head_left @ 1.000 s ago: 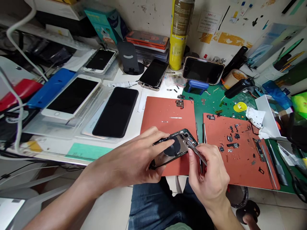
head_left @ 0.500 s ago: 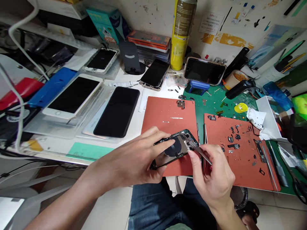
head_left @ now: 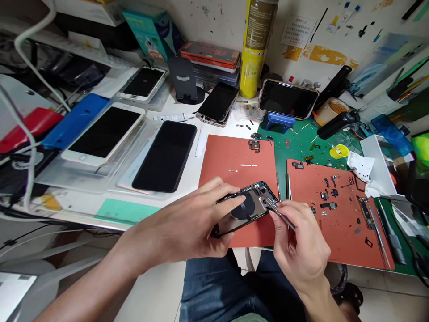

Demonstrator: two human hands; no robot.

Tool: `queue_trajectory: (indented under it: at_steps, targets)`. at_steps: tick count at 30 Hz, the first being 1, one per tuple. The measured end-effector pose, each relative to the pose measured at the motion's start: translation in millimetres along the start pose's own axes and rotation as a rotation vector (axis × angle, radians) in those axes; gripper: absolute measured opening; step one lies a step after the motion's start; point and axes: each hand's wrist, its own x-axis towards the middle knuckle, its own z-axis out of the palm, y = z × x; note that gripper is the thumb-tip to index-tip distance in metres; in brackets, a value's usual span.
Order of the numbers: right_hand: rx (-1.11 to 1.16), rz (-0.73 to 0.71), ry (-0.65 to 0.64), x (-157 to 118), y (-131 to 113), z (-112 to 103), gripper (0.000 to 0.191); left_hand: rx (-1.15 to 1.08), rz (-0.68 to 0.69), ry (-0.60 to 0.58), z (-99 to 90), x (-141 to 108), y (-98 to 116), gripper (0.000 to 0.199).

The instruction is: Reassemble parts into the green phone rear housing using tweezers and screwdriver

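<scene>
My left hand (head_left: pixel 197 217) is closed around an opened phone housing (head_left: pixel 246 212), thumb below and fingers over the upper edge. The housing is tilted, its inside facing up, with a dark round pad and a few metal parts at its right end. In my right hand (head_left: pixel 300 239) is a slim metal tool with a ribbed grip (head_left: pixel 273 205), pinched between thumb and fingers. Its tip points into the housing's upper right corner; whether it touches there I cannot tell. Beneath the housing lies a red-brown mat (head_left: pixel 237 152).
A second red-brown mat (head_left: pixel 338 241) on the right carries several small phone parts and tweezers (head_left: pixel 378 235). To the left lie a black phone (head_left: pixel 164 156) and a white phone (head_left: pixel 103 133). Behind stand a yellow spray can (head_left: pixel 253 67) and a propped phone (head_left: pixel 288 99).
My right hand has shifted slightly right and down with the tool, whose ribbed grip now shows more. My left hand and the housing keep nearly the same place.
</scene>
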Motion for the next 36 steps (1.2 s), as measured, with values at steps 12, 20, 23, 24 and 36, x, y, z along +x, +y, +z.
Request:
queue_trajectory:
  at_steps: [12,20,23,24,36]
  targets:
    - [-0.263,-0.038,0.121,8.3,0.0,7.4,0.013,0.004,0.014,0.017,-0.6,1.4,0.1,0.042]
    - [-0.18,-0.007,0.103,5.6,-2.7,7.6,0.02,0.014,0.009,0.001,-0.9,2.4,1.3,0.031]
    - [-0.216,-0.001,0.128,5.1,-3.2,9.3,0.021,0.028,0.005,-0.013,-1.5,2.5,2.3,0.034]
    - [-0.215,0.002,0.134,4.6,-3.5,9.2,0.021,0.037,0.005,-0.016,-1.7,2.6,2.6,0.035]
    - [-0.146,0.05,0.087,2.4,-4.0,4.8,0.021,0.074,0.02,0.008,1.6,0.5,1.6,0.043]
